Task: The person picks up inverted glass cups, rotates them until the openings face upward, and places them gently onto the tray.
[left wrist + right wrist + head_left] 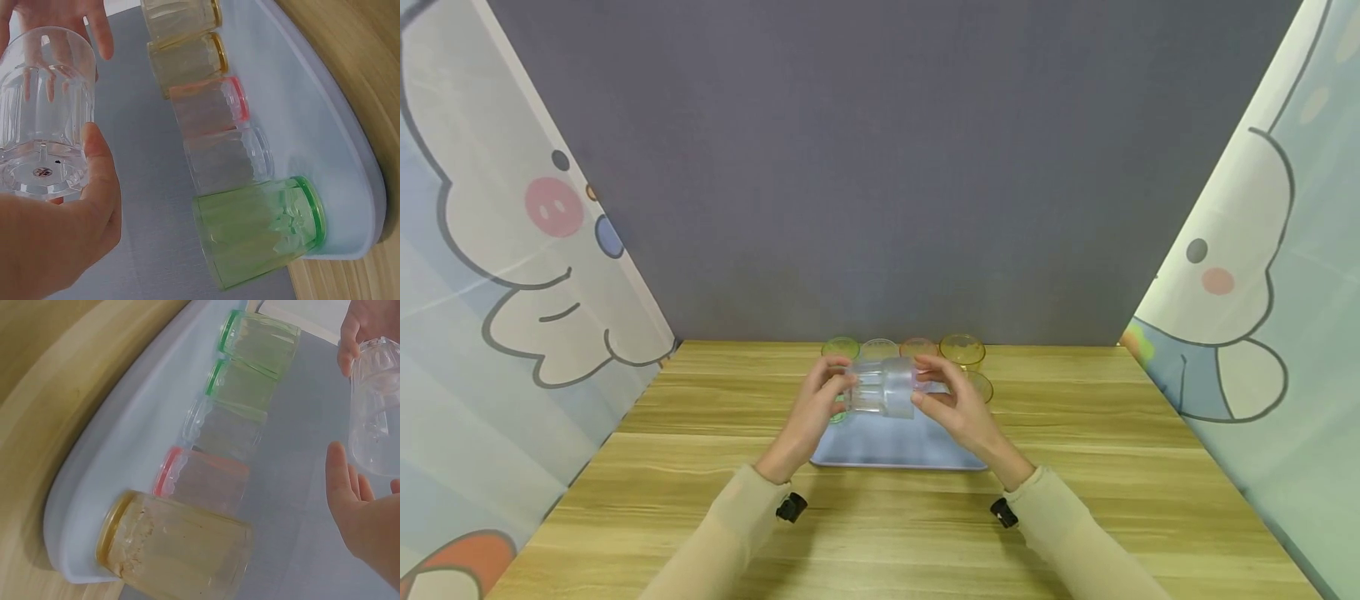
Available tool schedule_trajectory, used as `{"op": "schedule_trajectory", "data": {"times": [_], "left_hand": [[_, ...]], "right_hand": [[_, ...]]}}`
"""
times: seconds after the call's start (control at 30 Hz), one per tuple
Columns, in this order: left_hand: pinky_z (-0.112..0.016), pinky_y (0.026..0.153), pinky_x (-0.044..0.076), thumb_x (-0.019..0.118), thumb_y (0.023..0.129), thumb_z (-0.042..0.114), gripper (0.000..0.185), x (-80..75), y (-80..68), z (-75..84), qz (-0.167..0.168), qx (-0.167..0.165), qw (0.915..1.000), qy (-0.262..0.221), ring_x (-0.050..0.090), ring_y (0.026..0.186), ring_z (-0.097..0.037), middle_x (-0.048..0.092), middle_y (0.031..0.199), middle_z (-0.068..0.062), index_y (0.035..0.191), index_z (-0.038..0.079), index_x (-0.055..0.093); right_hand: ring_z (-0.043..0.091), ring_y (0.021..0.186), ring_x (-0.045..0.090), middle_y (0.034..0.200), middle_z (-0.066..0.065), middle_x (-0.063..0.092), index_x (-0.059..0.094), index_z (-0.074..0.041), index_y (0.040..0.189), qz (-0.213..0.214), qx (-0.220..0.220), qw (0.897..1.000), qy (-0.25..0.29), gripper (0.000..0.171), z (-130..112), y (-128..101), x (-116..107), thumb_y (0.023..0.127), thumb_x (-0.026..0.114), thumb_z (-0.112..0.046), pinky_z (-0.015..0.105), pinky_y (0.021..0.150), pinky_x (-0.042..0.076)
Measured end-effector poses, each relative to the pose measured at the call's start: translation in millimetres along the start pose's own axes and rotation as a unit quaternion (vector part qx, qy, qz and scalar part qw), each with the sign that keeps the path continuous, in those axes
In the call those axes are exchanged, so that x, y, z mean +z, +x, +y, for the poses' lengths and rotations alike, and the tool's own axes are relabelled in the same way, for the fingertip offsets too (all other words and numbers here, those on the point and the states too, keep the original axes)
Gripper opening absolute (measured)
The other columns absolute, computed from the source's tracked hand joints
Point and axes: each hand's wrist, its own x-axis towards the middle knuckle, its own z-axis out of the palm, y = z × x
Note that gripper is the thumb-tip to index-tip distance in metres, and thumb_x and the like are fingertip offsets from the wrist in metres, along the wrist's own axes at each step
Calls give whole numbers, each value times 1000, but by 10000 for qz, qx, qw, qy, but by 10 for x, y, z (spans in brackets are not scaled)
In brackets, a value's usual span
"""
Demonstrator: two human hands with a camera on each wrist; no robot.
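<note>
- a clear cup [882, 387] was held on its side above a pale blue tray [895, 446], lifted free of the cups standing there.
- the left hand [816, 412] curled round its base; the right hand [958, 408] pinched its rim end.
- green [840, 348], clear [878, 349], red [917, 347] and yellow cups [962, 351] lined the tray's far edge on the wooden table [1075, 467].

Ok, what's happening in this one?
A person holds a clear cup on its side between both hands above a pale tray on a wooden table. The left hand grips its base end; the right hand is at its rim end. Green, clear, pink and yellow cups stand in a row on the tray.
</note>
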Motion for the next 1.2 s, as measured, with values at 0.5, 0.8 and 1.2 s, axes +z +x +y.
{"op": "schedule_trajectory", "data": {"times": [0.5, 0.8, 1.2], "left_hand": [[-41, 88, 49, 56, 102, 22, 34, 68, -3, -45, -8, -64, 10000, -57, 52, 112, -29, 54, 123, -13, 131, 6, 51], [-42, 89, 49, 56, 101, 21, 33, 80, -3, -46, -91, -88, 9999, -113, 51, 115, -31, 53, 124, -13, 131, 6, 51], [-43, 91, 49, 55, 102, 25, 37, 63, -12, -41, -244, -103, 9996, 9, 48, 116, -29, 50, 128, -13, 134, 6, 50]], "right_hand": [[42, 125, 48, 141, 31, 45, 43, 2, 148, 3, 52, 9995, 302, 60, 37, -41, 10, 94, 67, -5, 32, 95, 53], [43, 128, 45, 144, 31, 41, 40, 0, 151, -91, 185, 9990, 399, 65, 29, -33, -8, 93, 68, -10, 36, 97, 52], [36, 125, 48, 141, 25, 45, 43, 1, 147, -103, 223, 9985, 490, 63, -3, -21, -23, 91, 70, -9, 33, 93, 53]]}}
